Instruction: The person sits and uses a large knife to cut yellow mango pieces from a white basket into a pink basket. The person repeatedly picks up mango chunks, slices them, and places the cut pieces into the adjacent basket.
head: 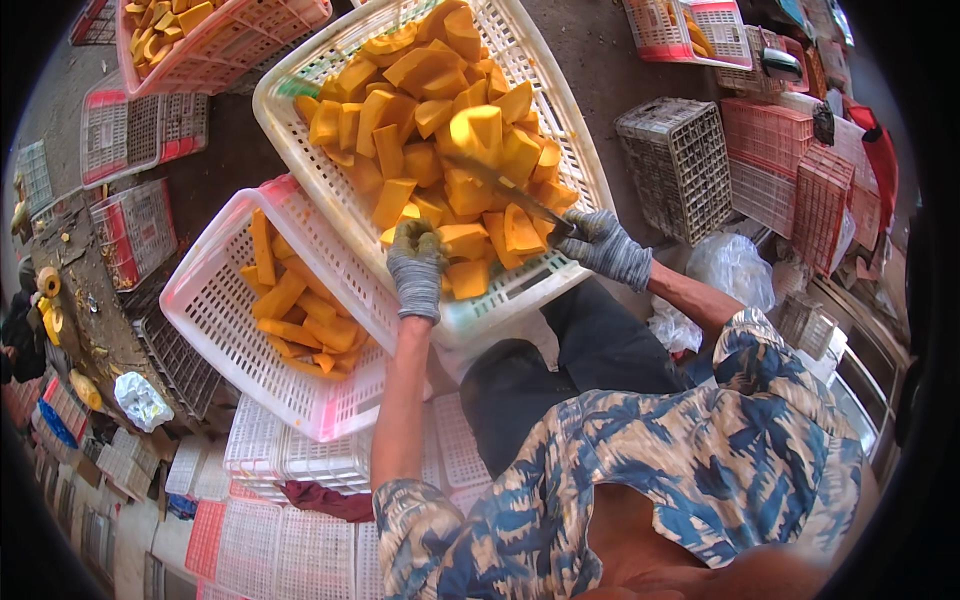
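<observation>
My right hand (604, 247), in a grey knit glove, grips a knife (517, 195) at the right side of a large white plastic crate (581, 161). The blade, blurred, points up and to the left over a heap of orange pumpkin chunks (424, 82). My left hand (416, 262), in a matching glove with stained fingertips, is at the crate's near left side. Its fingers curl down among the chunks; whether they hold a piece is hidden. Left of it, a tilted white and pink crate (214, 300) contains long pumpkin strips (307, 319).
A pink crate of pumpkin pieces (225, 52) stands at the upper left. White stacked crates (300, 450) are below the tilted one. On the right are a dirty grey crate (671, 165), pink crates (765, 150) and clear plastic bags (731, 266). Whole pumpkins (86, 390) lie far left.
</observation>
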